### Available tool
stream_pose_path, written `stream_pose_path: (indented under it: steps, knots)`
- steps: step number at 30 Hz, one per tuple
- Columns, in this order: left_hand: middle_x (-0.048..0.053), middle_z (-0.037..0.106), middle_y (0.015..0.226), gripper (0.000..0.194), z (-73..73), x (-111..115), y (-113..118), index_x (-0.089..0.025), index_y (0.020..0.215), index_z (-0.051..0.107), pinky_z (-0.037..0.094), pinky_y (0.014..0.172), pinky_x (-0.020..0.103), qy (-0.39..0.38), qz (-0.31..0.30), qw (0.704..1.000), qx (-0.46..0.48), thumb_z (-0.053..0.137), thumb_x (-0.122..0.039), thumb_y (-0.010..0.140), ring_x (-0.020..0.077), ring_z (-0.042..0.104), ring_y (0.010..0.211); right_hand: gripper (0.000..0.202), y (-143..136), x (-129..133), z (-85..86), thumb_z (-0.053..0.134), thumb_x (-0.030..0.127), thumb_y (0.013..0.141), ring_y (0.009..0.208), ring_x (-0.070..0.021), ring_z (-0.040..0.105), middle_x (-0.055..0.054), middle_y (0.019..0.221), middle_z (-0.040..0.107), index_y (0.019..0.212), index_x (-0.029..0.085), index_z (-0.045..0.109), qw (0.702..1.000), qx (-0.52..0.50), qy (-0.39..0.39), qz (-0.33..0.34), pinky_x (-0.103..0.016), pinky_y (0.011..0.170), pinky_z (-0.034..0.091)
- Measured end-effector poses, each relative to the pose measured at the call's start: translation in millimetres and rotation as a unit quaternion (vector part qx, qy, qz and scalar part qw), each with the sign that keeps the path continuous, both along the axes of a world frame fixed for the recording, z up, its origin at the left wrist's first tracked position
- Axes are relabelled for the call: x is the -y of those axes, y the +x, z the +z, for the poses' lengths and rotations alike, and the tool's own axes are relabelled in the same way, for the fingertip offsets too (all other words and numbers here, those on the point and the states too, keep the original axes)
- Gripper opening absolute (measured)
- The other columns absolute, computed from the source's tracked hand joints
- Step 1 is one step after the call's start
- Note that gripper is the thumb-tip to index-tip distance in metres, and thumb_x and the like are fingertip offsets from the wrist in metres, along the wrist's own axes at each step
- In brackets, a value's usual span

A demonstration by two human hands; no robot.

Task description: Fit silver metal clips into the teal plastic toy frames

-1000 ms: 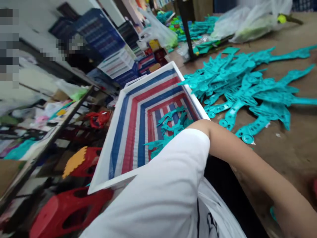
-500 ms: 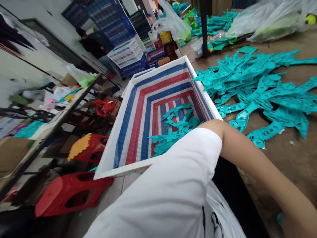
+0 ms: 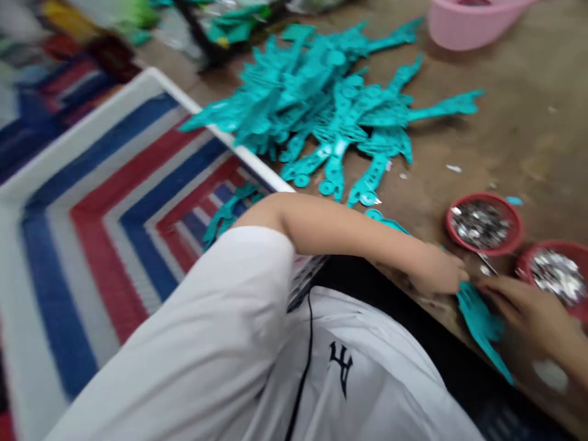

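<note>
My left hand (image 3: pixel 438 269) is closed on the upper end of a teal plastic piece (image 3: pixel 480 324) at the right, near the table's front edge. On the other side of that piece, my right hand (image 3: pixel 528 303) has its fingers against it, blurred by motion; its grip is not clear. Just beyond the hands stands a red bowl (image 3: pixel 484 223) of small shiny metal pieces. A second red bowl (image 3: pixel 558 275) with similar pieces sits beside my right hand. A large pile of teal pieces (image 3: pixel 321 104) lies on the brown table (image 3: pixel 459 147).
At the left is a white-rimmed bin (image 3: pixel 154 76) with a red, white and blue striped lining; some teal parts lie inside. A pink basin (image 3: pixel 473 24) stands at the table's far side. A dark post (image 3: pixel 197 33) rises behind the pile.
The view has swung to the right and down. Both hands, the teal piece between them, the red bowls and the pink basin have come into view.
</note>
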State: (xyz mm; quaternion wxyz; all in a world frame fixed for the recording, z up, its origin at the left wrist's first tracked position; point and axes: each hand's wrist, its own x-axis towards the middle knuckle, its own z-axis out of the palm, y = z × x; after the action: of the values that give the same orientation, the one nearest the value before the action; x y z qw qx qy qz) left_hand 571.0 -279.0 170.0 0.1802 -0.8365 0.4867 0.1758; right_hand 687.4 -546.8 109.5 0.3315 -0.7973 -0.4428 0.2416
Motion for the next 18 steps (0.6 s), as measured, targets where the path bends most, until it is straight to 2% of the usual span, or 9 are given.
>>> stream_pose_path:
  steps: [1, 2, 4, 6, 10, 14, 18]
  knots:
    - [0.022, 0.068, 0.188, 0.075, -3.9, -0.9, 0.0, -0.028, 0.189, 0.075, 0.080, 0.101, 0.039, -0.023, 0.011, 1.000, -0.015, 0.029, -0.037, 0.131, 0.0296, 0.072, 0.172, 0.018, 0.1, 4.8, -1.6, 0.083, 0.058, 0.097, 0.093, -0.0616, 0.091, -0.014, 0.108, 0.095, 0.104, 0.070, 0.094, 1.000, -0.003, -0.025, 0.014, -0.084, 0.080, 0.063]
    - [0.024, 0.069, 0.186, 0.072, -8.4, -1.5, 0.7, -0.022, 0.186, 0.077, 0.080, 0.108, 0.041, -0.042, 0.024, 0.998, -0.032, 0.031, -0.039, 0.133, 0.0333, 0.074, 0.168, 0.017, 0.4, 6.5, -1.6, 0.079, 0.055, 0.106, 0.104, -0.0600, 0.092, -0.017, 0.116, 0.096, 0.107, 0.061, 0.095, 0.998, -0.002, -0.056, 0.033, -0.083, 0.089, 0.066]
    - [0.024, 0.069, 0.185, 0.065, -17.2, -2.3, 2.9, -0.016, 0.185, 0.075, 0.078, 0.117, 0.047, -0.078, 0.095, 0.989, -0.085, 0.044, -0.042, 0.135, 0.0384, 0.070, 0.168, 0.030, 3.0, 4.1, -1.1, 0.064, 0.046, 0.120, 0.108, -0.0536, 0.093, -0.020, 0.118, 0.095, 0.113, 0.041, 0.093, 0.995, 0.022, -0.072, 0.061, -0.075, 0.097, 0.071]
    - [0.025, 0.069, 0.184, 0.060, -24.1, -3.8, 4.4, -0.012, 0.183, 0.074, 0.074, 0.118, 0.048, -0.106, 0.144, 0.975, -0.130, 0.061, -0.042, 0.133, 0.0419, 0.066, 0.167, 0.036, 6.1, 0.5, -3.1, 0.056, 0.038, 0.124, 0.108, -0.0472, 0.092, -0.018, 0.114, 0.094, 0.115, 0.030, 0.090, 0.994, 0.057, -0.061, 0.073, -0.065, 0.099, 0.073]
    - [0.022, 0.073, 0.179, 0.060, -32.0, -9.0, 2.5, -0.010, 0.182, 0.074, 0.069, 0.119, 0.047, -0.126, 0.147, 0.971, -0.137, 0.076, -0.034, 0.127, 0.0422, 0.065, 0.165, 0.032, 5.1, -0.5, -7.1, 0.060, 0.028, 0.124, 0.113, -0.0398, 0.089, -0.016, 0.121, 0.093, 0.126, 0.025, 0.092, 0.987, 0.093, -0.052, 0.119, -0.052, 0.105, 0.071]
    - [0.021, 0.074, 0.178, 0.064, -35.3, -12.4, -0.2, -0.010, 0.186, 0.070, 0.068, 0.112, 0.047, -0.129, 0.135, 0.975, -0.118, 0.077, -0.037, 0.127, 0.0424, 0.065, 0.162, 0.035, -0.2, -0.6, -4.4, 0.059, 0.026, 0.129, 0.111, -0.0374, 0.087, -0.015, 0.124, 0.090, 0.132, 0.024, 0.093, 0.981, 0.118, -0.043, 0.150, -0.047, 0.099, 0.067]
    - [0.022, 0.074, 0.175, 0.063, -32.7, -11.7, 0.8, -0.010, 0.187, 0.069, 0.066, 0.106, 0.046, -0.125, 0.137, 0.975, -0.123, 0.072, -0.039, 0.131, 0.0437, 0.064, 0.164, 0.037, -7.9, -5.7, -4.1, 0.058, 0.023, 0.131, 0.107, -0.0361, 0.084, -0.015, 0.125, 0.089, 0.133, 0.023, 0.095, 0.970, 0.172, -0.078, 0.155, -0.045, 0.090, 0.060]
